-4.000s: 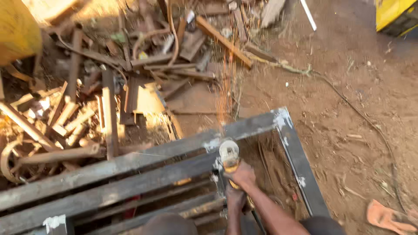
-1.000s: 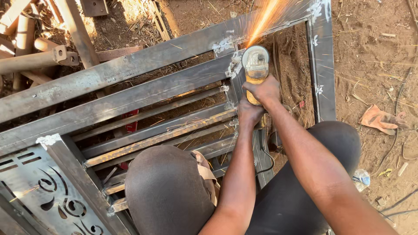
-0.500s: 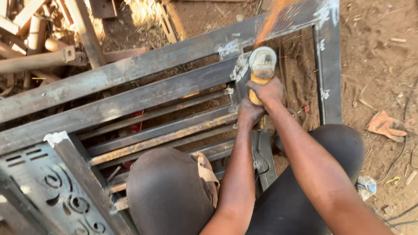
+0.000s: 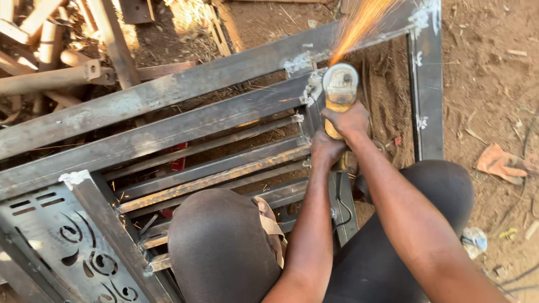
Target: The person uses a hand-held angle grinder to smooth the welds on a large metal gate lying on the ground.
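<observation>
Head view, looking straight down: both hands are on a yellow-bodied angle grinder with a grey metal guard (image 4: 339,90), and its long axis runs almost straight away from the body, disc end far, handle end near. The right hand (image 4: 347,119) sits further up, fingers wrapped tight around the yellow body just behind the guard. The left hand (image 4: 325,150) is behind it and a bit lower, closed around the rear of the tool — so the right one is nearer the cutting end.

The disc meets the grey welded steel gate frame (image 4: 185,90) at the joint where an inner upright bar meets the long top rail, and orange sparks (image 4: 359,25) fan up and away from the hands. A black power cord (image 4: 340,196) trails back toward the knees. The frame lies flat on reddish dirt ground (image 4: 494,84), with rusty scrap metal pieces (image 4: 50,62) piled past it at upper left — well apart from the grinder.
</observation>
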